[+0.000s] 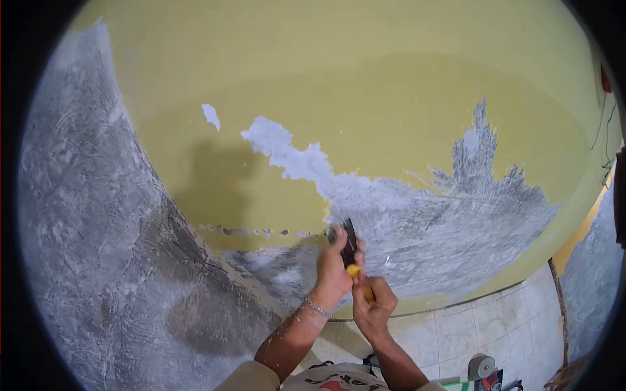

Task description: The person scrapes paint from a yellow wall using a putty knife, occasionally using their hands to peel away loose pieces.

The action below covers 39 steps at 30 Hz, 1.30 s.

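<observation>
Pressure matters most, I reckon: right hand [373,305] clenched round the yellow handle of the scraper [349,241], left hand [334,266] curled over its blade at the paint edge [325,216] on the wall [98,228], so I'd keep the blade shallow and push evenly.

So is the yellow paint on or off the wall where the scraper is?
Off. Just right of the scraper the wall shows bare grey; yellow paint covers it higher up.

Yellow wall [365,85] scraped grey above tiled floor [495,326]
</observation>
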{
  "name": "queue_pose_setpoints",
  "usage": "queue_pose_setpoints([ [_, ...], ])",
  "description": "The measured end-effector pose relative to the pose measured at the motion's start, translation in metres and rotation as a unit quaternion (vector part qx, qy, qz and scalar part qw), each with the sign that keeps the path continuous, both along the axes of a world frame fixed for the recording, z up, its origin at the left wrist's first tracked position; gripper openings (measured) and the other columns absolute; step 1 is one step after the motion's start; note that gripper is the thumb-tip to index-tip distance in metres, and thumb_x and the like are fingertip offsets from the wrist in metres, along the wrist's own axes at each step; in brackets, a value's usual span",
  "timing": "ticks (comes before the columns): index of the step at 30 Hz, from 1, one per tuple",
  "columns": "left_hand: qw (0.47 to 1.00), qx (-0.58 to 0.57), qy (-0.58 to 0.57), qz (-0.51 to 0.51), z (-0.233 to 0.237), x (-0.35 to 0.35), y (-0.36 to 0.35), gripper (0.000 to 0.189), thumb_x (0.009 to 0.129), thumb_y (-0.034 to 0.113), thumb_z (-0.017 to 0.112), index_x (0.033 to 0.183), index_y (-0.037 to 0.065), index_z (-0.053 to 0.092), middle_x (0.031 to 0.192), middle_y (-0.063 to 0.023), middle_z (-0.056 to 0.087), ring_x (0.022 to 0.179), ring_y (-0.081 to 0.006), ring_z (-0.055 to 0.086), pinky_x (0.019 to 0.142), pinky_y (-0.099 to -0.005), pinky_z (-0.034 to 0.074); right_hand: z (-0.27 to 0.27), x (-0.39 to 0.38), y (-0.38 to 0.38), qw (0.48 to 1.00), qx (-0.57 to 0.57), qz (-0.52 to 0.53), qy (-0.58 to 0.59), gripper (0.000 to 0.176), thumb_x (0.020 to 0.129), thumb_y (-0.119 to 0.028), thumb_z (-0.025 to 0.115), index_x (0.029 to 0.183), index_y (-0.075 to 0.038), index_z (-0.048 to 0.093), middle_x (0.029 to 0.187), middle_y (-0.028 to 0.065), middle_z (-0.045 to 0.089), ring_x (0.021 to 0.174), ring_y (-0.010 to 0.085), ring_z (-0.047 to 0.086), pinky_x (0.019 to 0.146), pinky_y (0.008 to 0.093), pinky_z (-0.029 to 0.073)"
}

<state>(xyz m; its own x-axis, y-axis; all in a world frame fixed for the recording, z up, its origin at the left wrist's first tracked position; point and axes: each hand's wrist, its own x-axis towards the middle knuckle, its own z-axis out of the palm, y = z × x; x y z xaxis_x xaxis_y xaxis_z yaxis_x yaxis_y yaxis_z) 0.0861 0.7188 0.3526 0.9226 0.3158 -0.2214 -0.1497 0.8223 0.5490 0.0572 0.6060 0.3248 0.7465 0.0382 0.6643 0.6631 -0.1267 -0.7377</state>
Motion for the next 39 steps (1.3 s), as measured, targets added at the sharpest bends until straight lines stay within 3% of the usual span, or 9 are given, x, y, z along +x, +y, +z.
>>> queue_pose_setpoints([
  [4, 1.0, 0.002, 0.026, -0.009, -0.017, -0.001, 0.003, 0.04, 0.095, 0.044, 0.06, 0.101, 0.004, 0.057, 0.084, -0.0109, 0.063, 0.058, -0.017, 0.056, 0.05, -0.03, 0.046, -0.012, -0.002, -0.002, 1.0, -0.019, -0.005, 0.005, 0.007, 0.081, 0.002, 0.07, 0.083, 0.0, 0.064, 0.07, 0.0146, 0.06, 0.057, 0.0258, 0.058, 0.053, 0.0342, 0.046],
  [10, 0.996, 0.054, -0.068, 0.035, -0.034, -0.002, -0.016, 0.054, 0.094, 0.056, 0.056, 0.103, 0.003, 0.057, 0.084, -0.0093, 0.063, 0.061, -0.0169, 0.058, 0.049, -0.0294, 0.047, -0.04, 0.021, -0.01, 0.997, 0.02, 0.042, -0.069, 0.013, 0.08, 0.004, 0.07, 0.092, 0.002, 0.065, 0.078, 0.0147, 0.064, 0.064, 0.0252, 0.064, 0.058, 0.0325, 0.05],
  [17, 0.997, 0.054, -0.012, 0.047, -0.029, 0.004, -0.018, 0.059, 0.094, 0.062, 0.05, 0.104, 0.004, 0.054, 0.074, -0.0061, 0.056, 0.048, -0.0146, 0.049, 0.044, -0.0272, 0.04, -0.042, 0.023, 0.001, 0.998, 0.026, 0.024, -0.057, 0.009, 0.081, 0.004, 0.07, 0.088, 0.001, 0.066, 0.075, 0.0138, 0.063, 0.063, 0.0231, 0.062, 0.056, 0.0327, 0.048],
  [22, 0.994, 0.08, -0.031, 0.066, -0.02, 0.001, -0.015, 0.064, 0.095, 0.062, 0.048, 0.1, -0.001, 0.053, 0.069, -0.0095, 0.055, 0.042, -0.0139, 0.045, 0.041, -0.0289, 0.041, -0.032, 0.02, 0.004, 0.998, 0.038, 0.04, -0.004, 0.008, 0.082, 0.001, 0.072, 0.08, 0.001, 0.064, 0.069, 0.0123, 0.059, 0.058, 0.0222, 0.056, 0.053, 0.031, 0.043],
  [27, 0.993, 0.087, -0.016, 0.077, 0.023, 0.003, 0.002, 0.059, 0.098, 0.06, 0.042, 0.099, 0.003, 0.055, 0.056, -0.0052, 0.05, 0.041, -0.0131, 0.044, 0.04, -0.0282, 0.039, -0.016, 0.023, 0.016, 0.998, 0.03, 0.048, 0.024, 0.015, 0.083, -0.001, 0.073, 0.076, -0.001, 0.059, 0.065, 0.0112, 0.054, 0.055, 0.0217, 0.051, 0.051, 0.0322, 0.04],
  [29, 0.991, 0.113, -0.057, 0.05, 0.022, -0.001, 0.008, 0.058, 0.098, 0.06, 0.042, 0.099, 0.003, 0.056, 0.057, -0.0052, 0.05, 0.04, -0.0134, 0.043, 0.039, -0.028, 0.039, 0.002, 0.023, 0.023, 0.999, 0.011, 0.046, -0.001, 0.021, 0.088, -0.004, 0.071, 0.073, -0.003, 0.057, 0.065, 0.0018, 0.049, 0.059, 0.0088, 0.043, 0.052, 0.0255, 0.036],
  [30, 0.992, 0.12, -0.026, 0.039, 0.011, -0.003, 0.004, 0.059, 0.098, 0.06, 0.043, 0.099, 0.003, 0.055, 0.059, -0.0055, 0.051, 0.04, -0.0136, 0.043, 0.04, -0.0278, 0.039, -0.016, 0.018, 0.016, 0.999, -0.003, 0.038, -0.004, 0.022, 0.088, -0.003, 0.071, 0.073, -0.003, 0.055, 0.065, 0.0009, 0.049, 0.059, 0.0081, 0.043, 0.053, 0.0252, 0.036],
  [33, 0.995, 0.09, 0.012, 0.032, -0.002, -0.005, -0.01, 0.059, 0.097, 0.061, 0.045, 0.1, 0.003, 0.055, 0.066, -0.0069, 0.055, 0.04, -0.0135, 0.042, 0.041, -0.0281, 0.038, -0.033, 0.01, 0.012, 0.997, 0.051, 0.045, 0.048, 0.016, 0.084, -0.001, 0.072, 0.076, -0.001, 0.059, 0.065, 0.01, 0.052, 0.054, 0.0181, 0.047, 0.051, 0.0309, 0.037],
  [39, 0.998, 0.063, 0.006, 0.018, 0.0, -0.008, -0.009, 0.058, 0.096, 0.059, 0.049, 0.099, 0.001, 0.053, 0.066, -0.0061, 0.053, 0.041, -0.0112, 0.042, 0.041, -0.0271, 0.039, -0.03, 0.016, 0.018, 0.996, 0.067, 0.044, 0.045, 0.013, 0.083, 0.001, 0.073, 0.077, -0.001, 0.061, 0.065, 0.0088, 0.053, 0.055, 0.017, 0.048, 0.05, 0.0308, 0.037],
])
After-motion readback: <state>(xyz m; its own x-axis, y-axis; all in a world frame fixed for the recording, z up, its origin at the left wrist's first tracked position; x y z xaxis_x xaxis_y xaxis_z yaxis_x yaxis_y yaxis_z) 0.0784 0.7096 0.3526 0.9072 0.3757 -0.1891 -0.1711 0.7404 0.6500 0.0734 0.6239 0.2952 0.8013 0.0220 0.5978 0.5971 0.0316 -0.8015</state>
